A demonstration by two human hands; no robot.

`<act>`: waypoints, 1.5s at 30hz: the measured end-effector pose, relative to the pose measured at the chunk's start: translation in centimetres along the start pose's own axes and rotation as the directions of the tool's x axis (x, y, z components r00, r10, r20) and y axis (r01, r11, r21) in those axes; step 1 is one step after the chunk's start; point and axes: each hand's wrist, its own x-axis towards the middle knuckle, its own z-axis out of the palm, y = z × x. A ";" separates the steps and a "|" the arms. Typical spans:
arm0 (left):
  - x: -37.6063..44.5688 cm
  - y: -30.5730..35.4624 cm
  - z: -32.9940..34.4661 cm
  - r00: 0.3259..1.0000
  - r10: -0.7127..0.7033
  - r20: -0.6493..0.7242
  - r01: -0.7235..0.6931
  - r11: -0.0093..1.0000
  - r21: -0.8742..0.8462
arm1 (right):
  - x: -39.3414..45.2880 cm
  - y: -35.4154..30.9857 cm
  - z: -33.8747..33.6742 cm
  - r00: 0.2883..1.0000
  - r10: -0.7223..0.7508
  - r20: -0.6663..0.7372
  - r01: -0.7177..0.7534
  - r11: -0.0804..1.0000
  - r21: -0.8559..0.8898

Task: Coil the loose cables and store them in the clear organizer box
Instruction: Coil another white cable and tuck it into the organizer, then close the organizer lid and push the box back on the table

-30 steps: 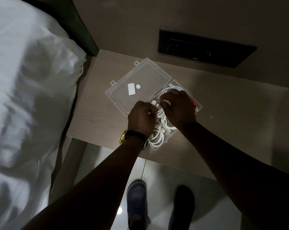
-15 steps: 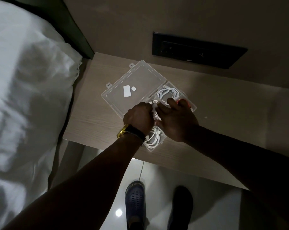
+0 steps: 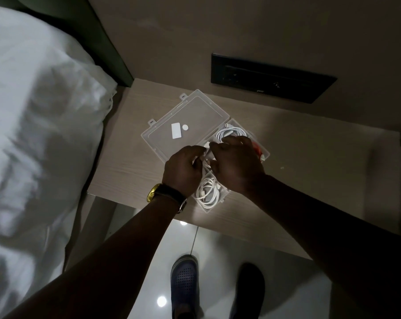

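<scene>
A clear organizer box (image 3: 265, 151) lies on the bedside table, its lid (image 3: 194, 113) flung open to the upper left with a white label on it. One coiled white cable (image 3: 229, 132) sits in the far compartment and another white coil (image 3: 207, 192) in the near one. An orange item (image 3: 258, 148) shows at the box's right side. My left hand (image 3: 183, 169) and my right hand (image 3: 237, 162) meet over the middle compartment, both pinching a white cable (image 3: 207, 150) whose coil is mostly hidden beneath them.
The wooden bedside table (image 3: 130, 162) stands against a wall with a black socket panel (image 3: 270, 78). A white pillow (image 3: 38, 134) and bed fill the left. Below the table edge are a glossy floor and my two dark shoes (image 3: 184, 279).
Both hands stayed over the middle compartment, shifting slightly while handling the white cable. The view drifted a little; the box and the other coils have not moved.
</scene>
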 end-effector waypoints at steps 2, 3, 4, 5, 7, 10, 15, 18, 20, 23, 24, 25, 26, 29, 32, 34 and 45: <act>-0.1 -0.3 0.1 0.998 -0.057 -0.019 0.055 0.996 -0.071 | 0.0 0.0 -0.1 0.999 0.002 -0.035 -0.001 1.000 0.024; -0.2 -0.5 0.1 0.997 -0.080 -0.022 0.077 0.992 -0.103 | 0.0 0.0 -0.3 0.999 0.008 -0.053 -0.006 0.999 0.042; -0.2 -0.5 0.0 0.995 -0.093 -0.021 0.090 0.989 -0.120 | 0.1 0.0 -0.3 0.997 0.015 -0.071 -0.011 0.998 0.063; -0.2 -0.6 0.0 0.995 -0.097 -0.015 0.094 0.988 -0.118 | 0.1 0.0 -0.4 0.996 0.018 -0.087 -0.011 0.997 0.082; -0.3 -0.8 0.1 0.996 -0.092 -0.003 0.091 0.991 -0.103 | 0.2 0.0 -0.2 0.995 0.008 -0.100 0.004 0.993 0.114; -0.2 -1.2 0.0 0.996 -0.088 -0.034 0.083 0.989 -0.125 | 0.5 0.0 0.1 0.995 0.003 -0.102 0.011 0.990 0.138; 0.9 -3.4 -1.4 0.944 -0.257 -0.205 0.216 0.955 -0.203 | 0.9 0.7 0.6 0.990 0.021 -0.143 0.006 0.982 0.190; 1.2 -5.5 -2.3 0.871 -0.404 -0.279 0.337 0.905 -0.259 | 0.9 0.7 1.1 0.989 0.012 -0.145 0.020 0.975 0.220; 1.4 -6.2 -2.7 0.796 -0.528 -0.298 0.431 0.838 -0.335 | 0.9 0.6 1.3 0.989 0.011 -0.151 0.023 0.975 0.221; 1.8 -7.4 -2.5 0.680 -0.714 -0.169 0.617 0.681 -0.395 | 0.9 0.4 1.5 0.986 0.012 -0.167 0.025 0.975 0.222; 2.0 -7.8 -2.3 0.652 -0.751 -0.103 0.673 0.636 -0.378 | 0.9 0.5 1.4 0.985 0.017 -0.172 0.024 0.973 0.230; 2.3 -8.0 -2.2 0.634 -0.772 -0.046 0.709 0.603 -0.367 | 0.9 0.6 1.3 0.983 0.026 -0.182 0.020 0.970 0.243; 2.5 -8.2 -2.1 0.627 -0.779 -0.009 0.720 0.584 -0.374 | 1.0 0.8 1.3 0.981 0.039 -0.192 0.012 0.967 0.255; 3.2 -8.7 -2.0 0.620 -0.784 0.029 0.704 0.539 -0.463 | 1.3 1.4 1.2 0.977 0.103 -0.185 -0.051 0.963 0.266; 2.8 -8.2 -2.3 0.618 -0.787 0.006 0.628 0.488 -0.606 | 1.0 1.4 1.3 0.986 0.112 -0.120 -0.076 0.960 0.271; 2.0 -7.5 -2.6 0.659 -0.752 -0.014 0.553 0.497 -0.668 | 0.8 1.2 1.5 0.992 0.070 -0.102 -0.047 0.975 0.216; -2.3 -4.8 -3.4 0.983 -0.086 -0.162 0.038 0.960 -0.279 | -0.1 1.2 1.9 0.988 -0.072 -0.136 0.094 0.983 0.158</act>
